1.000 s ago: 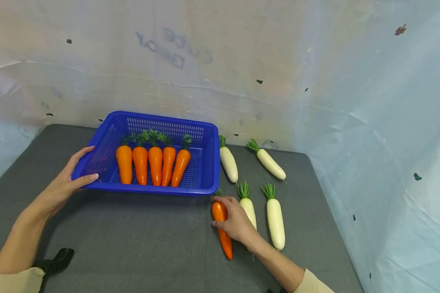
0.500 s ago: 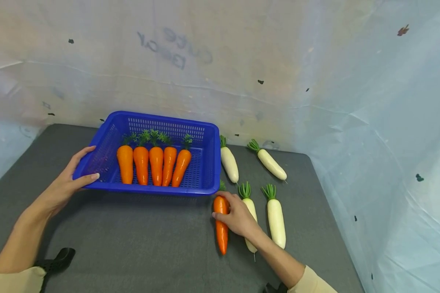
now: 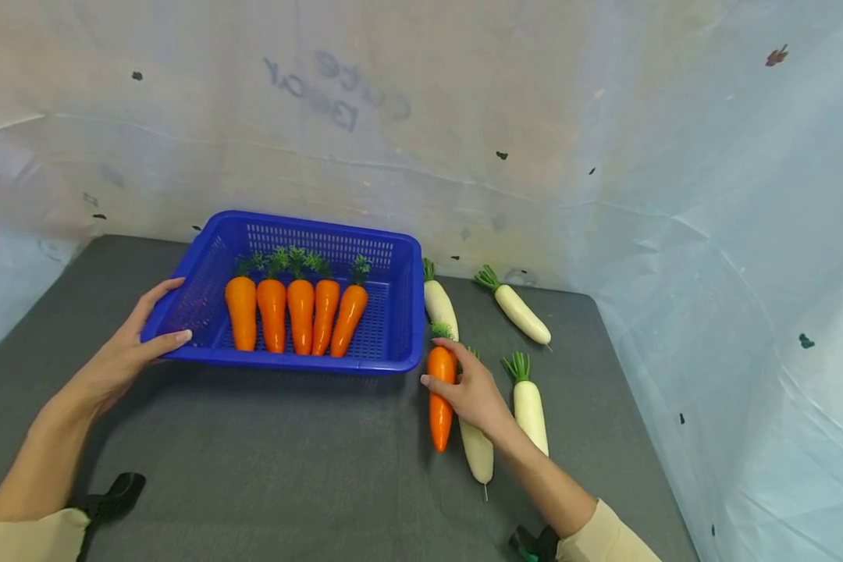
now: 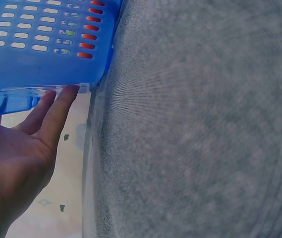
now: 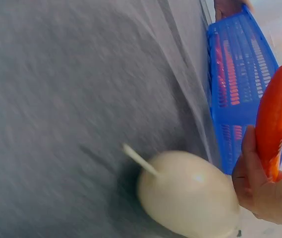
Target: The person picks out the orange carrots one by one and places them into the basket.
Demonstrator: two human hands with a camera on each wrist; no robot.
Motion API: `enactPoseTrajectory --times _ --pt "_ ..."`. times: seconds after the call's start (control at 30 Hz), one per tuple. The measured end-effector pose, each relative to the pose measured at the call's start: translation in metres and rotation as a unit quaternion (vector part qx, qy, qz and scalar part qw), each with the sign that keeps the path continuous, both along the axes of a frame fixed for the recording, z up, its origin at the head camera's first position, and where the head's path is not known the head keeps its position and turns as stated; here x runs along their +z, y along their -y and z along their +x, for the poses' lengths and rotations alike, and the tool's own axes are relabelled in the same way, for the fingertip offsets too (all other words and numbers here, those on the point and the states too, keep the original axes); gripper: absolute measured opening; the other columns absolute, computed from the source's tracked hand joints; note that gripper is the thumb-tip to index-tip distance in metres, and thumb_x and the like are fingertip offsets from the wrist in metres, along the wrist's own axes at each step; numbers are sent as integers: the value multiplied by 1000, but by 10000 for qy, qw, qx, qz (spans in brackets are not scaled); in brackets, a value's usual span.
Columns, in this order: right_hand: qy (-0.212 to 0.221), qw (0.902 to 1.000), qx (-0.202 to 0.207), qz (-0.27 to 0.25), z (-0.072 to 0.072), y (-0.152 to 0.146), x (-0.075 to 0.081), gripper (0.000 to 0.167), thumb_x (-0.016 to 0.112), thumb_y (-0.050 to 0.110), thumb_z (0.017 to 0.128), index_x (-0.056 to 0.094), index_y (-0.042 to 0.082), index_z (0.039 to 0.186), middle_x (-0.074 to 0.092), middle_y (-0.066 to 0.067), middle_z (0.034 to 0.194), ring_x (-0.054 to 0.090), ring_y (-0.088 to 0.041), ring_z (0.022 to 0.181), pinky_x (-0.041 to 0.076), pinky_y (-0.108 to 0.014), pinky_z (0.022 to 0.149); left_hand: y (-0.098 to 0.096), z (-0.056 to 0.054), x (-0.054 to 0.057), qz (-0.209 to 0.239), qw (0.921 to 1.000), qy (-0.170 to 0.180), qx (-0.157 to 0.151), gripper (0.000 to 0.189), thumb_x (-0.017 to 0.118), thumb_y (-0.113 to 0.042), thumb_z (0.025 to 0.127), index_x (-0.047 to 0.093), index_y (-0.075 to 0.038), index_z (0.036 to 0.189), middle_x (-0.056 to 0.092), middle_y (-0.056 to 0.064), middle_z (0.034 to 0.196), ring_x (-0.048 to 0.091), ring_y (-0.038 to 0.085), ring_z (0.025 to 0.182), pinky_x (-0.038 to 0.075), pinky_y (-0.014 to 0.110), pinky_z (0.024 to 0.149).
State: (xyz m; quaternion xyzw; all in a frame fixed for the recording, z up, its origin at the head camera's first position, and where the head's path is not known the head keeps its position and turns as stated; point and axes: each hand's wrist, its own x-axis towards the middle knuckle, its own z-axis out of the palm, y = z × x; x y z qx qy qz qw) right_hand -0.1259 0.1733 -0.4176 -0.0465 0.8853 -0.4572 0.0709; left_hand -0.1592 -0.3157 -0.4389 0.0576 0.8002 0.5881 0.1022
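My left hand (image 3: 122, 351) grips the left end of a blue perforated plastic basket (image 3: 396, 308), with the thumb over its rim. In the left wrist view, the fingers lie along the outside of the basket (image 4: 36, 67). Several orange carrots (image 3: 300, 312) with leafy green tops lie side by side inside it. Just right of the basket's front corner, my right hand (image 3: 476, 394) holds another carrot (image 3: 440, 425), tip toward me. The right wrist view has this carrot (image 5: 273, 116) between thumb and fingers. Beneath that hand lies a white radish (image 3: 478, 457), partly covered.
More white radishes lie on the grey cloth-covered table (image 3: 267, 460): one behind the held carrot (image 3: 439, 303), one at the back right (image 3: 523, 314), one right of my hand (image 3: 530, 414). A pale plastic sheet (image 3: 421, 117) hangs behind and to the right.
My right hand has raised the carrot and moved it away from me and slightly right, beside the basket's corner. The left hand and basket have stayed put.
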Motion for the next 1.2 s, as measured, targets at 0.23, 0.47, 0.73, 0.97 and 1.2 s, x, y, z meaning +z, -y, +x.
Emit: enactPoseTrajectory --times 0.23,0.47,0.73,0.97,1.2 --pt "-65 9997 -153 -196 -14 -9 18 64 75 26 90 47 22 147 57 -10 128 61 -19 62 53 -33 55 1 1 1 -202 9997 -115 -107 76 48 -20 105 -1 -48 156 -2 29 160 26 48 127 47 33 89" --pt "-66 9992 -186 -346 -28 -12 38 63 73 33 91 45 26 147 55 -8 129 63 -22 69 56 -43 61 2 0 2 -190 9998 -16 -93 75 47 -23 105 -2 -51 155 -3 29 159 25 49 127 46 38 89" --pt "173 9983 45 -554 -43 -2 63 70 71 26 92 36 33 152 49 -6 138 66 -29 91 57 -39 67 0 0 3 -88 9999 22 -93 75 46 -22 106 -4 -51 154 -5 31 158 21 54 128 33 74 94" --pt "262 9971 510 -501 -63 17 77 85 73 16 89 26 33 157 51 -11 135 64 -34 104 59 -45 71 -1 -1 4 24 10000 75 -33 76 48 -22 105 -2 -51 154 -10 28 159 14 56 131 18 82 97" --pt "50 9964 802 -266 -77 42 77 83 75 19 90 27 28 158 53 -11 135 68 -28 99 59 -44 75 0 0 2 -29 10000 67 -32 76 47 -22 106 -4 -51 154 -7 29 159 17 55 129 22 81 97"
